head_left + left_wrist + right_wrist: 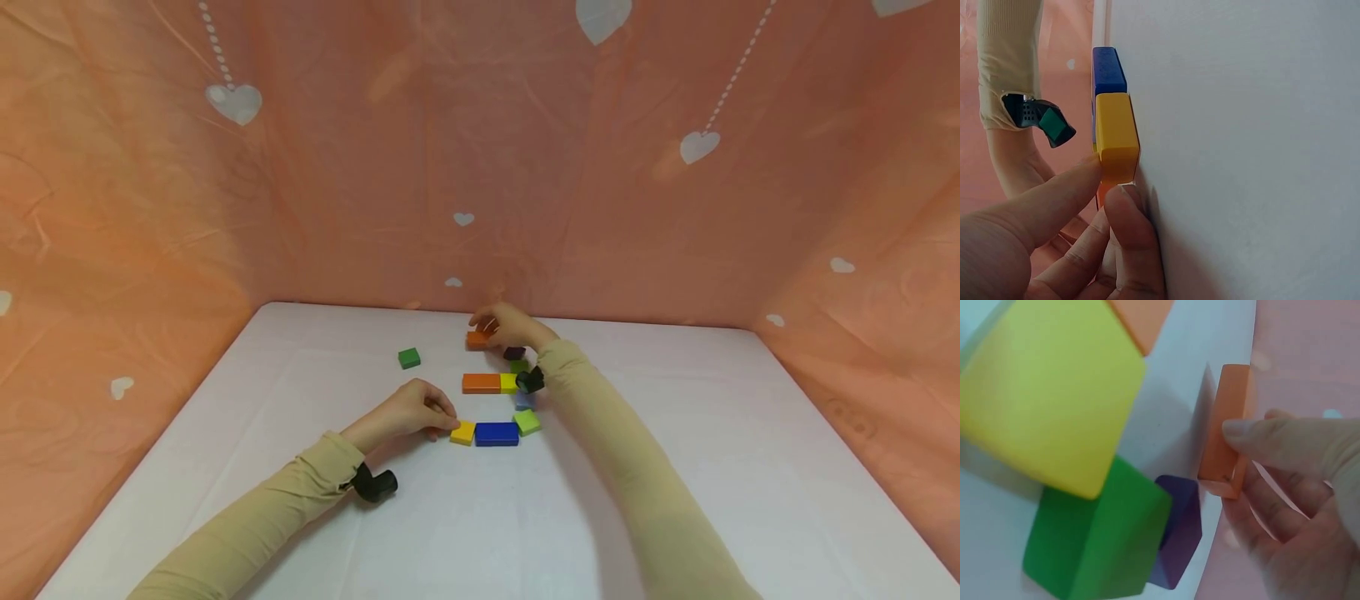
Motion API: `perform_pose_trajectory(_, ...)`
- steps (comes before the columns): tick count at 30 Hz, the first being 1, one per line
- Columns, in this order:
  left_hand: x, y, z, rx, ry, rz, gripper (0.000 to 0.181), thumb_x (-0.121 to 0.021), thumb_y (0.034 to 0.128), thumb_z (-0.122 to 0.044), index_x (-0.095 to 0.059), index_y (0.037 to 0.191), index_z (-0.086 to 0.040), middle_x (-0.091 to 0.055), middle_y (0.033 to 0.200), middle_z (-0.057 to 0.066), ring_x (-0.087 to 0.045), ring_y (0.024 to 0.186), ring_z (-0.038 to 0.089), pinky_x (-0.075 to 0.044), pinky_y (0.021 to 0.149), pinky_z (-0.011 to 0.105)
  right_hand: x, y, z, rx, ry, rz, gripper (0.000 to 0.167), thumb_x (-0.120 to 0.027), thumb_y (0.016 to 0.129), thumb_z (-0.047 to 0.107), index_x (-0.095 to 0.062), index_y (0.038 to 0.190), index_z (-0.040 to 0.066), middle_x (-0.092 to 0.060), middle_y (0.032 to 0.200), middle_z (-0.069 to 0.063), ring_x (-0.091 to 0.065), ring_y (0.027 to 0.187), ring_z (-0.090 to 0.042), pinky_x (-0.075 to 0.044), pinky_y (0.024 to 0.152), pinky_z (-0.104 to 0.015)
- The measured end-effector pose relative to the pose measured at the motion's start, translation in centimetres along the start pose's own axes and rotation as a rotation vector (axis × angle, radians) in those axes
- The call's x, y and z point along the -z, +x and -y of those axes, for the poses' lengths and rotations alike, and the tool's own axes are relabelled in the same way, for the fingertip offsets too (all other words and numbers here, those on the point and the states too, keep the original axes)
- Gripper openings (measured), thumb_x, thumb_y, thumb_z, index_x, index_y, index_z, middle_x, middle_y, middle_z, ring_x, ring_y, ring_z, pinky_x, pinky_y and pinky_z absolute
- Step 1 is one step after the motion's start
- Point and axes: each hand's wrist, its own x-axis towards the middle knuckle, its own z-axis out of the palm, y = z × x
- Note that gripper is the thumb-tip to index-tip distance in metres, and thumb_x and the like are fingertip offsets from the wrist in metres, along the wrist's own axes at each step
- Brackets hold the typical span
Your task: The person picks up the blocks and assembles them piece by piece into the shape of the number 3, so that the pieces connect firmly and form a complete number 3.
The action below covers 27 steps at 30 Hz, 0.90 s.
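Observation:
My left hand [411, 411] is at the near end of a yellow-orange block [1116, 134], thumb on one side and a curled fingertip at its end. This block touches the end of a long dark blue block [497, 434]. Farther back, my right hand [1304, 469] pinches a long orange block [1225, 425] between thumb and fingers. Close to that hand lie a dark purple block [1179, 531] and a green block [1097, 544]. A yellow block [1047, 394] looms large in the right wrist view. Part of the held orange block is hidden behind my right fingers.
Another long orange block [481, 383] adjoins the yellow one in the middle row. A lime block [527, 422] and a pale blue block [524, 402] lie along the right side. One dark green block [408, 358] sits apart at the left. Orange cloth [487, 167] surrounds the white table [675, 467].

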Motion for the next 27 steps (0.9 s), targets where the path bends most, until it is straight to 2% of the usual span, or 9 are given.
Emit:
perform_pose_trajectory(8, 0.02, -0.07, 0.01, -0.021, 0.004, 0.001, 0.013, -0.076, 0.0818, -0.013, -0.071, 0.087, -0.002, -0.066, 0.073, 0.005, -0.058, 0.059, 0.015, -0.053, 0.058, 0.027, -0.11, -0.72, -0.24, 0.023, 0.012, -0.021, 0.040, -0.065, 0.081, -0.014, -0.060, 0.121, -0.006, -0.062, 0.113, -0.018, -0.057, 0.105, -0.030, -0.049, 0.089, -0.034)
perform_pose_trajectory(12, 0.01, -0.11, -0.08, -0.020, -0.001, -0.002, 0.013, -0.076, 0.0816, -0.012, -0.071, 0.088, -0.002, -0.066, 0.073, 0.005, -0.058, 0.059, 0.015, -0.053, 0.057, 0.027, -0.11, -0.83, -0.41, 0.040, 0.005, -0.028, 0.040, -0.065, 0.081, -0.015, -0.060, 0.120, -0.006, -0.062, 0.112, -0.018, -0.058, 0.104, -0.030, -0.047, 0.092, -0.035)
perform_pose_trajectory(27, 0.03, -0.23, -0.11, -0.023, -0.005, 0.000, 0.014, -0.076, 0.0819, -0.012, -0.071, 0.088, -0.002, -0.065, 0.073, 0.005, -0.058, 0.059, 0.015, -0.053, 0.057, 0.027, -0.42, -0.82, -0.93, -0.015, 0.016, -0.019, 0.041, -0.065, 0.083, -0.012, -0.060, 0.122, -0.002, -0.062, 0.115, -0.015, -0.057, 0.107, -0.028, -0.046, 0.094, -0.034)
